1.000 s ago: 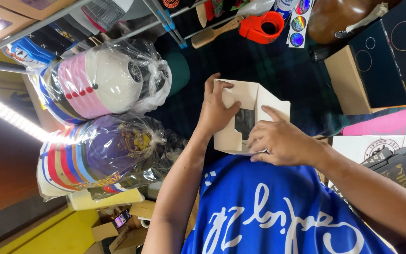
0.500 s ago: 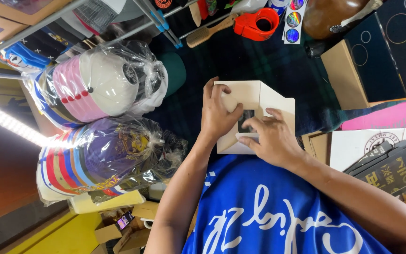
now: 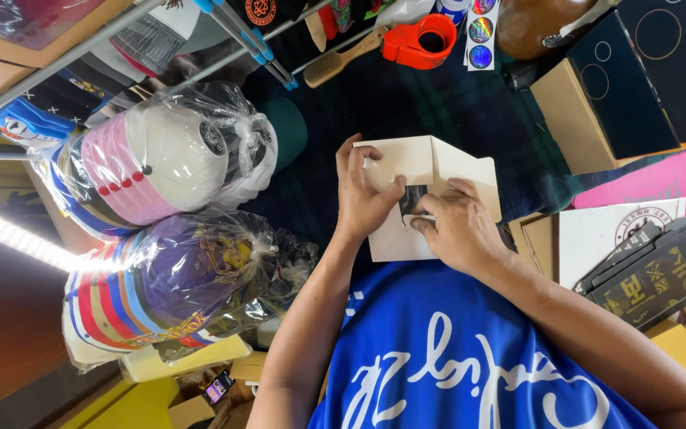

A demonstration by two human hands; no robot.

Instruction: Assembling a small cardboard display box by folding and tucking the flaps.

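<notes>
Head view
Grip, left hand [image 3: 363,202]: fingers curled and pressed flat on the box [image 3: 430,163], thumb angled toward the dark slot near the box's middle; clamped on the box's left panel.
Grip, right hand [image 3: 454,226]: fingertips pinched together on a small pale tab at the slot, palm resting on the box's lower right.
Box place: held over the dark cloth [image 3: 406,95], just in front of the blue shirt [image 3: 454,357], between both hands.
Box axis: long side runs left to right; one flap stands folded up at the far right corner.
Nearer hand: the right sits on the slot; the left is just beside it.
Edges: bagged caps [image 3: 160,159] lie well left of the box; cardboard carton [image 3: 573,111] and white card [image 3: 605,234] lie right of it.
Open room: bare cloth beyond the box, up to the brush [image 3: 339,63] and orange tape gun [image 3: 418,40].
</notes>
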